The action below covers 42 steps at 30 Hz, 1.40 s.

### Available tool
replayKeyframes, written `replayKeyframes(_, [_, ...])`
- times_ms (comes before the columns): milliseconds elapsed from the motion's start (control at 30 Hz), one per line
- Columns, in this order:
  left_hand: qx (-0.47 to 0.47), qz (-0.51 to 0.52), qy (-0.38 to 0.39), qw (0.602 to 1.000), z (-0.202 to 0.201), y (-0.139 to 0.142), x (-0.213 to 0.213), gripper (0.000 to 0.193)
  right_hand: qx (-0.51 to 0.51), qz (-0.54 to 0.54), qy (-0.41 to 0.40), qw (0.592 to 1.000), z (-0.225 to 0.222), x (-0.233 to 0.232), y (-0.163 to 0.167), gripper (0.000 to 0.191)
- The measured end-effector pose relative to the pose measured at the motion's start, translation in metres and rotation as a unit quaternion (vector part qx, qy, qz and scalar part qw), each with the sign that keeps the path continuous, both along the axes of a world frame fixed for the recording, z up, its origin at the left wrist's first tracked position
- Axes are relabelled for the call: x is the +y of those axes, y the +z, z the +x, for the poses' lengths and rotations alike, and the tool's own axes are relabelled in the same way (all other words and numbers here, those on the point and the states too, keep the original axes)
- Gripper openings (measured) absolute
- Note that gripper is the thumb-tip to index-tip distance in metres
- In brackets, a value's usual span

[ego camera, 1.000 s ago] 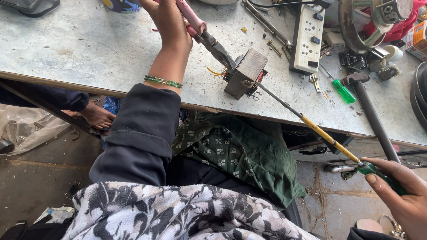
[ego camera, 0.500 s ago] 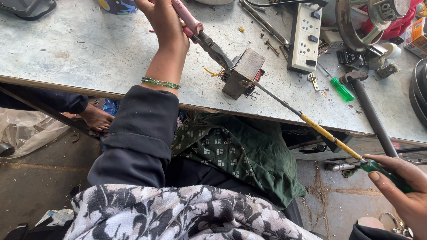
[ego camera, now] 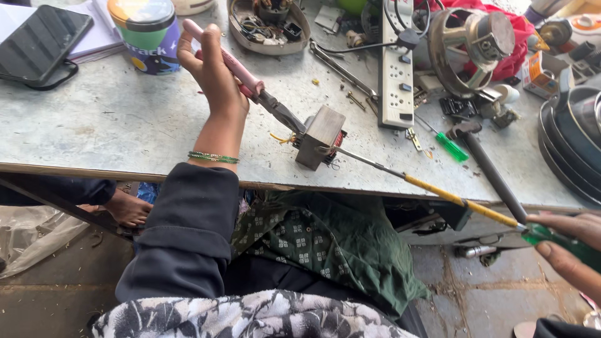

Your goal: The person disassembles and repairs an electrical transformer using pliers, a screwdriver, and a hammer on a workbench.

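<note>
Your right hand (ego camera: pixel 573 247), nearest and low at the frame edge, is closed around the green handle of a long screwdriver (ego camera: pixel 438 193), whose tip meets the small transformer block (ego camera: pixel 320 136) near the front edge of the counter (ego camera: pixel 113 131). Your left hand (ego camera: pixel 210 66) is wrapped around pink-handled pliers (ego camera: pixel 260 94), nose clamped on the block's top corner. Risk: the long shaft flexes, so the tip could skid off and nick the windings, or lever the block off the counter edge if the pliers slip. Farther back: power strip (ego camera: pixel 396 75), green cup (ego camera: pixel 145 31). The contact point is too small to resolve; the right hand is cropped.
</note>
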State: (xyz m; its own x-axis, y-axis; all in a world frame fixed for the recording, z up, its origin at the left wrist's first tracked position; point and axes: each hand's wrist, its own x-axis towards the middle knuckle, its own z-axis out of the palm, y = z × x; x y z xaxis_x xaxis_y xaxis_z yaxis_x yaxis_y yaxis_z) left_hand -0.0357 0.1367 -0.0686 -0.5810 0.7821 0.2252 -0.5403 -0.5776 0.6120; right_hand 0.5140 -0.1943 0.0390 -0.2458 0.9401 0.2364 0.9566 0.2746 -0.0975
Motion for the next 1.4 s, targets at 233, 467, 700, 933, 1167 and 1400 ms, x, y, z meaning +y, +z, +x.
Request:
replayKeyframes(233, [0.018,-0.023,-0.002,1.0,0.001,0.004,-0.008,0.08,0.031,-0.134,-0.211,0.968,0.048,0.014,-0.026,0.052])
replayKeyframes(467, [0.023,-0.002,0.005,1.0,0.0,-0.002,-0.002,0.081,0.171,-0.122,-0.151,0.966,0.105,0.01,-0.061,0.05])
replayKeyframes(700, [0.008,-0.004,0.012,1.0,0.003,0.004,-0.005,0.088,0.374,-0.274,-0.201,0.863,0.132,0.028,-0.078,0.058])
replayKeyframes(933, [0.008,0.004,0.009,1.0,0.004,0.004,-0.011,0.087,0.028,-0.189,-0.185,0.964,0.068,0.034,-0.061,0.055])
replayKeyframes(1167, [-0.007,0.0,-0.05,0.999,-0.002,-0.014,0.001,0.087,0.046,-0.056,-0.051,0.996,-0.014,-0.011,-0.042,0.046])
replayKeyframes(1400, [0.007,0.004,-0.009,1.0,-0.003,-0.014,0.005,0.086,0.061,-0.127,-0.112,0.984,-0.009,-0.007,-0.045,0.042])
